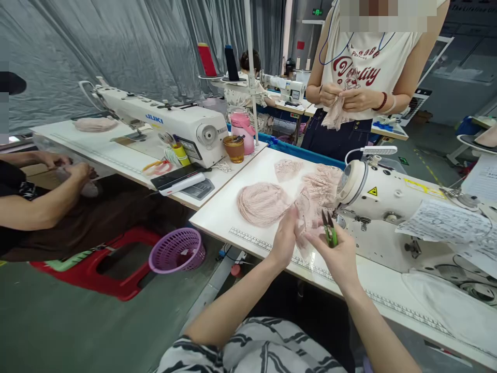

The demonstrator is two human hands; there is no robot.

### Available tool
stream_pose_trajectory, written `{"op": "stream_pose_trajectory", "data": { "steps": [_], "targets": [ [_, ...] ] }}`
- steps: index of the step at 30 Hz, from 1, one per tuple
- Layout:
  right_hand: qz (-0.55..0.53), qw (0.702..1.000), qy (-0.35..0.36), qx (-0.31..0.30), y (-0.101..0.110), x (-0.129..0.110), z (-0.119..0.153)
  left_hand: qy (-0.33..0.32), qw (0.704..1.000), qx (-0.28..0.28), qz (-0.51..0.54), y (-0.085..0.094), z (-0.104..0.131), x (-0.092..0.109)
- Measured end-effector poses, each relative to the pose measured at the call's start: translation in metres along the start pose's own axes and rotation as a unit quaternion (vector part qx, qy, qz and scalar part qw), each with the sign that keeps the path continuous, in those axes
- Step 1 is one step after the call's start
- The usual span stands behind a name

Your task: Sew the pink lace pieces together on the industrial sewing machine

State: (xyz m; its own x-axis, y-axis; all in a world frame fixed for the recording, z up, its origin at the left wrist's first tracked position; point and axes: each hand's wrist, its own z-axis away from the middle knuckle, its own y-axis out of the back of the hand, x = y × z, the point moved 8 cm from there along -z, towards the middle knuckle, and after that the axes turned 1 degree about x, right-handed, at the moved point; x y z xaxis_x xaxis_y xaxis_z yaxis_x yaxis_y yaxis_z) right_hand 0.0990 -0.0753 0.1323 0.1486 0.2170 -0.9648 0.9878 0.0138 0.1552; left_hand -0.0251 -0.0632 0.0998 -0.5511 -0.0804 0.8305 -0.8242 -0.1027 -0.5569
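Observation:
A piece of sheer pale pink fabric [306, 213] is stretched between my two hands above the front part of the white table. My left hand [285, 235] pinches its left side, fingers closed. My right hand [337, 254] holds small thread snips [331, 234] with green handles, blades pointing up and away, while its thumb and finger touch the fabric's lower right side. A round pile of pink fabric [262, 203] lies left of my hands. Behind them are a gathered pink piece [322, 181] and a smaller pink piece [288, 169].
A sewing machine [382, 191] stands right of my hands, with written paper [446, 223] on it. Another machine [166, 122], an amber cup [234, 149] and a pink bottle [243, 132] are at left. A person [361, 67] stands opposite; another sits left, near a purple basket [177, 251].

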Motion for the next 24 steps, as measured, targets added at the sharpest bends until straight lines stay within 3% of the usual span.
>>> {"op": "stream_pose_trajectory", "data": {
  "steps": [3,6,8,12,16,21,24],
  "targets": [
    [-0.02,1.0,-0.009,0.013,0.002,0.002,0.001,-0.093,0.992,0.015,-0.087,-0.001,0.01,0.013],
    [0.003,0.997,0.026,0.066,0.013,-0.002,0.004,-0.138,0.979,0.057,-0.138,0.005,0.026,0.021],
    [0.014,0.997,0.043,0.062,0.013,-0.002,0.005,-0.1,0.987,0.05,-0.115,0.006,0.035,0.015],
    [-0.036,0.999,0.002,-0.02,-0.001,0.01,0.008,0.026,0.999,-0.026,-0.034,-0.003,0.043,-0.005],
    [-0.108,0.987,-0.078,-0.088,-0.007,0.027,0.015,0.083,0.996,-0.01,-0.029,0.006,0.038,-0.02],
    [-0.127,0.989,-0.068,0.029,0.036,0.039,0.011,0.135,0.99,0.034,0.019,0.019,0.032,-0.035],
    [-0.096,0.986,-0.134,-0.027,0.039,0.059,0.007,0.149,0.989,0.022,0.015,0.018,0.031,-0.037]
  ]
}}
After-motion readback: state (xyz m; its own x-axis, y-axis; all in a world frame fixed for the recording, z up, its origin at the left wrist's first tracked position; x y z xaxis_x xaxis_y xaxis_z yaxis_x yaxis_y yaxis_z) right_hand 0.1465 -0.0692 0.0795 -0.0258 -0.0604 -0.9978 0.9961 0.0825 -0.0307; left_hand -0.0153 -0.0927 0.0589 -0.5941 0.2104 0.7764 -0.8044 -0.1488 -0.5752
